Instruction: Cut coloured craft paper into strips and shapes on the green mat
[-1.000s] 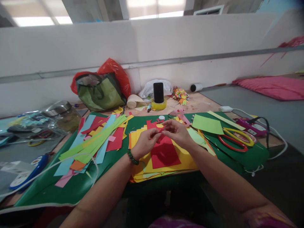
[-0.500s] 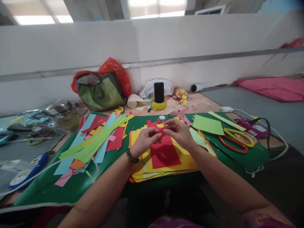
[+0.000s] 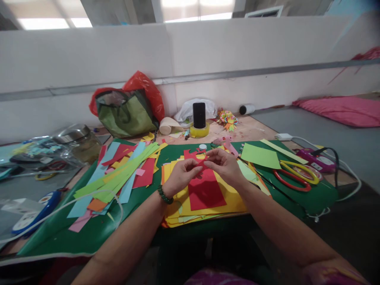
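Pinching red scrap [image 3: 201, 166]; green bag [image 3: 126, 115] stuffed

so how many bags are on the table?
3: a red bag against the wall, a green bag in front of it, a white bag behind the phone. Clutter may hide more.

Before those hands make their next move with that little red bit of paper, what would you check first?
1. Grip of the left hand on the red paper piece: ok, pinched in the fingertips.
2. Grip of the right hand on the same piece: ok, pinched from the other side.
3. Support below: ok, the piece is held over the red sheet on the yellow stack.
4. The scissors out of the way: ok, they lie on the green mat, off to the right of both hands.
5. Shape and folds of the piece: cannot tell, the fingers hide most of it.
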Demonstrator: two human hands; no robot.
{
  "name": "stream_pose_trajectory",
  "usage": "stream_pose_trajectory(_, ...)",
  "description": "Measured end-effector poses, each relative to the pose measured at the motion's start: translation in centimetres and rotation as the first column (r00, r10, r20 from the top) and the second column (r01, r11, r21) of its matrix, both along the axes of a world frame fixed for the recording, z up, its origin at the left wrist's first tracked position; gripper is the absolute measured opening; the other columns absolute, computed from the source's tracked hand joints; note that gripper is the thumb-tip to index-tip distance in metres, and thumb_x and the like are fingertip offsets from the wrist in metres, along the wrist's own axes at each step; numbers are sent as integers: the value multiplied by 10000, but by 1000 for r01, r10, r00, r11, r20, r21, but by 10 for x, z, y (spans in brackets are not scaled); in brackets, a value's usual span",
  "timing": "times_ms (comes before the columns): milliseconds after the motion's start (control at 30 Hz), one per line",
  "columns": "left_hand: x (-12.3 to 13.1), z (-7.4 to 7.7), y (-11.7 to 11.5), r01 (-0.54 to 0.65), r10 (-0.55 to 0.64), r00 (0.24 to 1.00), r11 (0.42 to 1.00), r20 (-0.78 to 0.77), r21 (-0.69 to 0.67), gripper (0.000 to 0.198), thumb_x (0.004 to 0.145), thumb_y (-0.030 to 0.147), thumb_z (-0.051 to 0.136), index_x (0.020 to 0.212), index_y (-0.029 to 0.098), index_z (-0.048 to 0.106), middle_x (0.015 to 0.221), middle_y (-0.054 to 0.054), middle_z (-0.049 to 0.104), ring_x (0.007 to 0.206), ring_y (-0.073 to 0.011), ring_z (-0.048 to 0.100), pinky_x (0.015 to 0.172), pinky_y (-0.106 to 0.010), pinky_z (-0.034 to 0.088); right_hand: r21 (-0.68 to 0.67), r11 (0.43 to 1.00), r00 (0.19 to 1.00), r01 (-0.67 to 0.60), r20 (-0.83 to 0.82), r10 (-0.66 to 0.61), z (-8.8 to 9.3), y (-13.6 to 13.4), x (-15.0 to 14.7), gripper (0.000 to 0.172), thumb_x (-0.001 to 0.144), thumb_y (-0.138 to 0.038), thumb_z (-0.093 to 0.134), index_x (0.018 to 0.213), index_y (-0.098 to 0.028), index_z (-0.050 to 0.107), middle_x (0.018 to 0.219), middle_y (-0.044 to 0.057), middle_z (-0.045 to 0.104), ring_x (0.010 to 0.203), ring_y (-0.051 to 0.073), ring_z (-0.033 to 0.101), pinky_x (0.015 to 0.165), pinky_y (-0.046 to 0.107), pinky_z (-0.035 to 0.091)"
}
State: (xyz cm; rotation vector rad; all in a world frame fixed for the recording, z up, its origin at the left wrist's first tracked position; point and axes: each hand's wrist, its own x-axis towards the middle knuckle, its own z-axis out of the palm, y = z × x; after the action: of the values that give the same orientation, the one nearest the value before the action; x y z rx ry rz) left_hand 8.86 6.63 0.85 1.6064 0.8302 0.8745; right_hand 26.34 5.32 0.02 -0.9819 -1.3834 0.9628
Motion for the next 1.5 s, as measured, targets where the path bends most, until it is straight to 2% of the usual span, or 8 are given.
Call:
stream_pose_trajectory(233, 0, 1, 0, 14, -14, 1000, 1000, -13, 7, 371, 755, 501, 715, 738, 152, 592, 633, -2, 637, 610, -136, 658, 582, -227, 509, -2, 1000, 1000, 20, -9, -20, 0, 1, 0, 292, 653, -349, 760, 853, -206, 603, 695, -3, 693, 655, 163, 663, 625, 298, 513)
stream_pose_trajectory(467, -2, 0, 2, -36, 37, 999, 992, 6, -118, 356, 706, 448, 769, 756, 158, 569, 672, 7, 650, 638, -152, 699, 545, -202, 481, -17, 998, 997, 68, -27, -68, 0, 1, 1, 329, 642, -357, 772, 870, -201, 594, 685, -9, 683, 640, 153, 649, 615, 290, 503)
stream_pose_trajectory(667, -2, -1, 5, -76, 82, 996, 987, 37, -144, 372, 680, 423, 799, 723, 155, 545, 615, 10, 645, 618, -161, 704, 529, -193, 469, -24, 996, 995, 81, -53, -83, 1, 1, 0, 343, 622, -368, 783, 842, -203, 577, 605, -42, 641, 566, 133, 616, 572, 278, 487)
stream_pose_trajectory(867, -6, 2, 7, -54, 62, 996, 992, 66, -116, 362, 656, 400, 817, 710, 145, 565, 608, 0, 653, 609, -156, 698, 561, -209, 499, -123, 992, 991, 18, -127, -34, 4, 1, 1, 411, 567, -374, 828, 845, -202, 579, 601, -48, 637, 568, 137, 631, 580, 284, 501)
stream_pose_trajectory(1000, -9, 4, 7, -39, 43, 998, 996, 47, -86, 340, 667, 383, 813, 701, 140, 577, 611, -7, 656, 600, -150, 692, 560, -211, 503, -203, 975, 995, -93, -60, 83, 5, 0, 3, 401, 540, -353, 853, 832, -183, 638, 601, -38, 636, 558, 135, 620, 565, 286, 500)
stream_pose_trajectory(1133, -10, 5, 6, -40, 49, 997, 988, 55, -149, 381, 621, 383, 848, 713, 139, 570, 623, -11, 665, 616, -170, 706, 566, -219, 504, -210, 970, 991, -124, -65, 113, 4, 0, 4, 322, 553, -379, 857, 665, -180, 629, 564, -27, 627, 519, 121, 588, 550, 290, 501)
stream_pose_trajectory(1300, -9, 8, 3, -44, 57, 997, 971, 46, -236, 468, 610, 409, 858, 908, 138, 619, 651, -31, 710, 644, -173, 712, 576, -216, 496, -196, 973, 990, -121, -99, 103, 3, 0, 3, 313, 548, -372, 863, 634, -181, 630, 547, -27, 624, 510, 117, 583, 534, 280, 495)
stream_pose_trajectory(1500, -8, 6, 2, 19, -7, 999, 963, 46, -269, 452, 583, 498, 847, 720, 127, 627, 634, -67, 719, 636, -183, 712, 621, -246, 530, -218, 965, 986, -145, -109, 124, 2, 2, 4, 314, 549, -353, 858, 667, -177, 627, 540, -38, 611, 496, 108, 575, 522, 268, 483)
